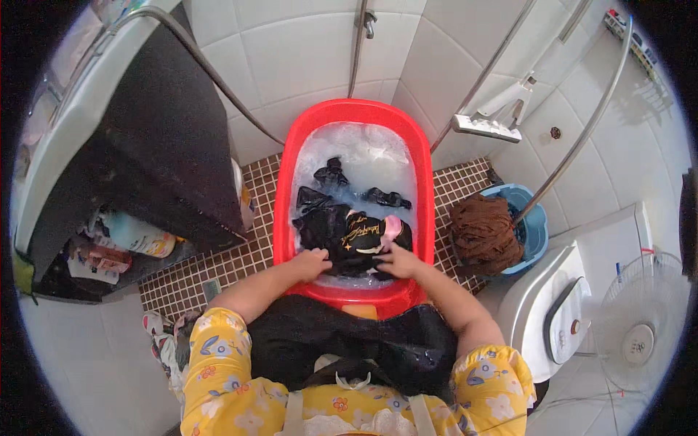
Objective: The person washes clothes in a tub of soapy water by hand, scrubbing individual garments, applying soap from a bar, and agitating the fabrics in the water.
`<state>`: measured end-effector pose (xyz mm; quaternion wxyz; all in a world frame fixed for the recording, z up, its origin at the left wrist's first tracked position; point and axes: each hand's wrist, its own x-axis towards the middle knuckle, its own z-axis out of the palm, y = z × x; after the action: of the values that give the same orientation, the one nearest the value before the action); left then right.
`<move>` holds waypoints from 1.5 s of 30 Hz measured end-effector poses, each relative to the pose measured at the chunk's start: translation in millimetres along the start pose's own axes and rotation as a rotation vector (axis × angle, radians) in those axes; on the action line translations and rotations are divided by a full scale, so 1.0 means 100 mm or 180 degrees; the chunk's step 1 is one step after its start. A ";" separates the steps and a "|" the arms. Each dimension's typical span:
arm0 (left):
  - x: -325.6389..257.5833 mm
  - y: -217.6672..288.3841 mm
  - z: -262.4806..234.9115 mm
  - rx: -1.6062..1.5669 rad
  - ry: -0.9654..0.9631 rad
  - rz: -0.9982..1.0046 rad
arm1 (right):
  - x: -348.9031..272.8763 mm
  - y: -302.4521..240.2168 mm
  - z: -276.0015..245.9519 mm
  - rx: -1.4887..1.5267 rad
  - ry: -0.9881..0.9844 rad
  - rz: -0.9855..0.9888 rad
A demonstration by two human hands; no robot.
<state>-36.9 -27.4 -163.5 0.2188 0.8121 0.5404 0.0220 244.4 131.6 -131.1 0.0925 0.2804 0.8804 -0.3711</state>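
Note:
A red plastic tub (291, 174) full of sudsy, cloudy water (363, 142) stands in front of me. In its near half floats a wet black garment (327, 231) with gold lettering and a pink-and-white print; darker folds of it, or of another black cloth, rise from the water farther back. My left hand (313, 265) is closed on the garment's near left edge. At the near right edge, my right hand (398, 261) grips the same cloth, its fingers bent over the fabric beside the pink print. The fingertips of both hands are partly hidden in the cloth.
Right of the tub, a blue basin (536, 225) holds a brown cloth (483, 232). A white mop head (486, 128) leans at the wall above it. An electric fan (638, 341) stands far right. Bottles (138, 234) sit under a dark cabinet (163, 131) at left.

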 end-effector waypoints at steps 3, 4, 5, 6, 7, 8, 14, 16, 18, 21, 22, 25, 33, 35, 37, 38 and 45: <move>0.02 -0.05 0.19 0.0214 0.0331 0.0209 | -0.01 0.05 0.09 -0.1088 -0.0355 -0.0212; 0.08 -0.05 0.16 0.0191 0.0307 0.0219 | 0.01 0.02 0.12 -0.1382 -0.0521 -0.0031; 0.17 -0.05 0.12 -0.0031 -0.0404 -0.0165 | 0.04 0.00 0.15 -0.1677 -0.0688 0.0145; 0.22 -0.06 0.10 -0.0248 -0.1114 -0.0551 | 0.09 -0.01 0.20 -0.1658 -0.0707 0.0152; 0.22 -0.12 0.17 -0.0256 -0.1116 -0.0572 | 0.16 -0.02 0.24 -0.1779 -0.0982 0.0303; 0.25 -0.19 0.29 -0.0132 -0.1454 -0.0629 | 0.23 0.00 0.28 -0.1911 -0.1248 0.0454; 0.30 0.06 -0.14 0.0289 -0.1495 -0.0850 | 0.29 0.00 0.31 -0.1758 -0.1509 0.0903; 0.24 0.01 -0.19 0.0170 -0.1363 -0.0833 | 0.22 -0.04 0.15 -0.1339 -0.1620 0.0874; 0.27 -0.04 -0.38 -0.0147 -0.0918 -0.1063 | 0.19 0.02 0.02 -0.1553 -0.1470 0.0653; 0.25 0.03 -1.05 -0.0323 -0.0095 -0.1125 | 0.08 -0.24 -0.36 -0.1887 -0.0708 0.0333; 0.28 0.13 -1.39 -0.0189 0.0135 -0.1215 | 0.02 -0.34 -0.61 -0.1797 -0.0471 0.0422; 0.25 0.39 -2.32 -0.0337 0.0991 -0.1445 | -0.16 -0.64 -1.53 -0.1132 0.0071 0.0471; 0.40 0.99 -4.20 -0.0327 0.2798 -0.1351 | -0.69 -1.83 -3.25 0.0074 0.1975 0.0693; 0.37 1.31 -4.64 -0.0309 0.3029 -0.1359 | -0.84 -1.96 -3.56 0.0546 0.2699 0.0336; 0.28 1.28 -4.95 -0.0199 0.3407 -0.1305 | -0.92 -2.34 -3.78 0.0798 0.2825 0.0226; 0.26 1.42 -5.06 -0.0240 0.3604 -0.1122 | -1.03 -2.47 -3.85 0.1064 0.3136 0.0133; 0.18 1.45 -4.91 -0.0795 0.3894 -0.0982 | -1.11 -2.60 -3.77 0.2010 0.3698 -0.0691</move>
<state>-37.4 104.9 330.8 -0.0353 0.5342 0.6716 0.5122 207.2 202.4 333.3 -0.5209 0.3581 0.6595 -0.4067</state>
